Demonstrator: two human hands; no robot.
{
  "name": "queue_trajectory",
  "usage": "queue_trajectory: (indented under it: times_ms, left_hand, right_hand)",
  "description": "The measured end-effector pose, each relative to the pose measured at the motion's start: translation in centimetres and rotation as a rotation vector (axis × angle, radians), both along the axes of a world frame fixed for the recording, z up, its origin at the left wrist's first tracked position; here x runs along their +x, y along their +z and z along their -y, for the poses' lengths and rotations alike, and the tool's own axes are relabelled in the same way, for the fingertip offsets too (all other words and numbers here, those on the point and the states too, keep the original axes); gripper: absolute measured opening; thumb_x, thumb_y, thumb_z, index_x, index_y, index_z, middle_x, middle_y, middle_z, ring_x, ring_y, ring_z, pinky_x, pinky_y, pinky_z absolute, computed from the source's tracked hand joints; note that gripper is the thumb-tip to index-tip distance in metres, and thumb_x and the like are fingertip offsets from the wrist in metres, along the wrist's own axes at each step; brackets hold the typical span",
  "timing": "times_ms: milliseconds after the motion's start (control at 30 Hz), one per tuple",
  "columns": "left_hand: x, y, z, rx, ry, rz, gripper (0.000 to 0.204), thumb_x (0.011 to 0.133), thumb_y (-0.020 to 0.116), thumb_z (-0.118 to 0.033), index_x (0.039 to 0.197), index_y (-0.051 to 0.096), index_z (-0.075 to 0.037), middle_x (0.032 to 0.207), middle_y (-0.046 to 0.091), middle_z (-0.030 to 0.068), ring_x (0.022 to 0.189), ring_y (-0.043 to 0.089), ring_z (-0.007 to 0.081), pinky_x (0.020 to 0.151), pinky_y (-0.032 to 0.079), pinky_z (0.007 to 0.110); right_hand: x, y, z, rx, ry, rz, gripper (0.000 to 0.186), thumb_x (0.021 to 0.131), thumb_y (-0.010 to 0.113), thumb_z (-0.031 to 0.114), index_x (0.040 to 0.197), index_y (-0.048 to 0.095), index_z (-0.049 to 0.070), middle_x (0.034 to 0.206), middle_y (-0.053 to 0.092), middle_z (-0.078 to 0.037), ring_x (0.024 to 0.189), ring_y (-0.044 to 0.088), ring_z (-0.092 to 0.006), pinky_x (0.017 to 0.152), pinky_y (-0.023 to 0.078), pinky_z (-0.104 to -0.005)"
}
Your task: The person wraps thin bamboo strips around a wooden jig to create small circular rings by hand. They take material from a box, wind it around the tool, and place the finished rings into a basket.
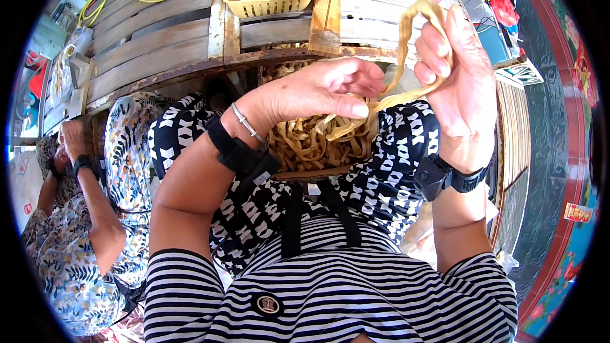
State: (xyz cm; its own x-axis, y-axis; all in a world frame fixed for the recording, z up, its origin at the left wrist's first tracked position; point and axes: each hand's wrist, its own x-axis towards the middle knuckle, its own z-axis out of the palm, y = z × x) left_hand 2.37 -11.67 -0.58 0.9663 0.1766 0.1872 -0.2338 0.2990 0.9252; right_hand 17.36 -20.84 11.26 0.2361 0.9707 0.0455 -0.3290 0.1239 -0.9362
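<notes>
Slatted table (149, 35) ahead, yellow basket (273, 6) on it; carton (318, 173) below, partly blocked by left hand (305, 91). We see pale strip (403, 44) gripped in right hand (467, 86), looping upward, lower run slanting down-left past left thumb; left grip, we can't tell.

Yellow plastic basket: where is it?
In the head view, the yellow plastic basket sits at the top, left of centre, on the slatted table beside a wooden board.

A weathered slatted wooden table (152, 44) stands in bright light near red-bordered floral wall panels (551, 241).
</notes>
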Motion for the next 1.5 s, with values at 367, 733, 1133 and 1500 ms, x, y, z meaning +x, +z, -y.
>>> queue_trajectory:
  times_ms: [367,733,1133,1500]
  left_hand:
    - [-0.1,-0.5,0.0,0.305,0.305,-0.31,0.022,0.089,0.058,-0.017,0.104,0.061,-0.001,0.086,0.065,0.0058,0.067,0.061,0.0069,0.062,0.053,0.023]
    - [-3.0,-2.0,-6.2,0.885,1.077,-0.651,0.018,0.085,0.062,-0.017,0.102,0.066,-0.017,0.08,0.066,0.0054,0.067,0.063,0.0148,0.065,0.051,0.029]
    - [0.6,-0.7,-3.9,1.399,1.193,0.014,0.01,0.074,0.064,-0.009,0.083,0.06,-0.011,0.066,0.058,0.0032,0.056,0.06,0.0174,0.052,0.051,0.031]
    - [0.1,-1.8,-6.7,1.505,1.065,-0.476,0.013,0.081,0.056,-0.008,0.092,0.063,-0.008,0.077,0.064,0.0038,0.064,0.064,0.0199,0.053,0.051,0.03]
  right_hand:
    - [3.4,-0.1,-0.4,0.309,-0.001,-0.254,0.019,0.097,0.044,0.012,0.108,0.045,-0.004,0.087,0.049,-0.007,0.062,0.04,-0.0072,0.053,0.037,-0.0198]
    - [7.1,0.3,6.5,0.092,0.075,0.358,0.024,0.091,0.055,0.019,0.102,0.056,-0.003,0.07,0.052,-0.002,0.05,0.043,-0.0058,0.045,0.033,-0.0184]
    - [1.2,-8.6,-6.0,-0.166,0.505,0.466,0.032,0.091,0.06,0.031,0.105,0.058,0.002,0.072,0.055,0.001,0.06,0.05,-0.0064,0.054,0.042,-0.0207]
    - [4.4,-9.0,-9.1,-0.265,0.586,0.372,0.04,0.088,0.061,0.038,0.107,0.058,0.002,0.084,0.065,-0.004,0.081,0.06,-0.0103,0.074,0.046,-0.0242]
